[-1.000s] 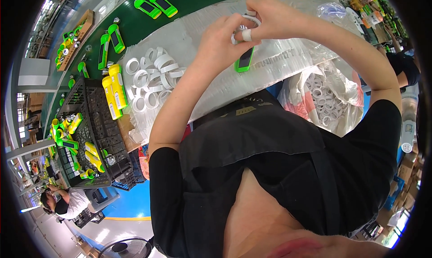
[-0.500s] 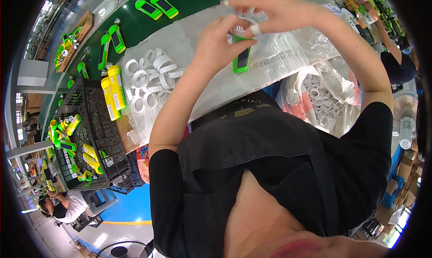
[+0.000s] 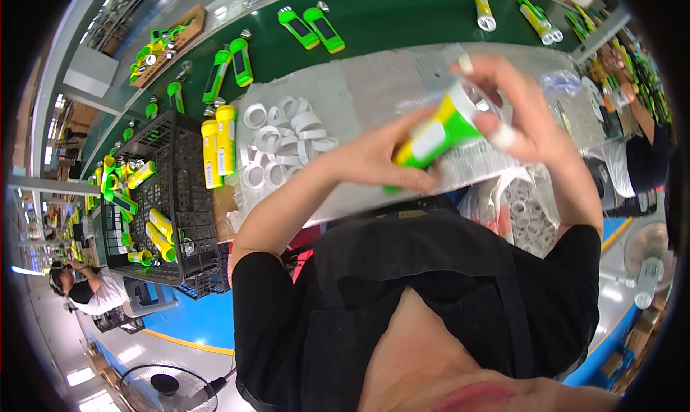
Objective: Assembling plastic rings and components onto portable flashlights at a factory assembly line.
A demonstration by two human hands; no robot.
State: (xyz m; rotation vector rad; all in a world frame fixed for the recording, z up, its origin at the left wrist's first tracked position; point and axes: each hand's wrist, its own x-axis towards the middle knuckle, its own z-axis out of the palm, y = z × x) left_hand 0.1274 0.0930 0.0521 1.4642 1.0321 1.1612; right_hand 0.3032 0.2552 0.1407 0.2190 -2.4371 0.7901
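A green and yellow flashlight is tilted in front of me, its clear lens end up and to the right. My left hand wraps round its lower body, the thumb along the near side. Curled about the lens end is my right hand, with white tape on two fingers; a white ring shows at that end. The right fingers are partly blurred. Left of my hands lies a pile of loose white rings on the plastic-covered work surface.
A black crate at the left holds several flashlights. Two yellow flashlights lie beside it. More lie along the green belt at the far side. A bag of white rings sits near my right arm.
The flashlight has gone from upright, green panel side showing, to tilted and nearer me, yellow side showing. My left hand has shifted down its body. The view has swung right.
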